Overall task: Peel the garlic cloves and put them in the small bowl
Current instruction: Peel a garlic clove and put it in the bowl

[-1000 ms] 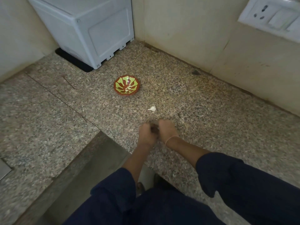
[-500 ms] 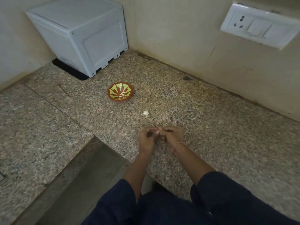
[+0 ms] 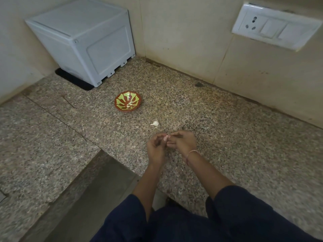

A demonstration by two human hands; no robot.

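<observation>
The left grip [image 3: 155, 149] and right grip [image 3: 185, 144] both pinched a garlic clove [image 3: 165, 137] between them, above the worktop [image 3: 227, 137]. Clove likely light, firm, slick under papery skin; best held by its ends. The small bowl [image 3: 128, 101] lay well beyond the grips, a second clove [image 3: 155, 123] between

The granite counter [image 3: 227, 154] bears a small bowl [image 3: 120, 99], a garlic clove [image 3: 155, 123] and a white box [image 3: 83, 41].

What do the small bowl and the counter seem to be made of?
The small bowl looks like glazed ceramic or painted clay: it has a slightly shiny green-and-brown pattern and a reddish-brown outer wall. The counter looks like smooth granite-type stone: it shows fine grey-brown speckles and a straight joint between slabs.
</observation>
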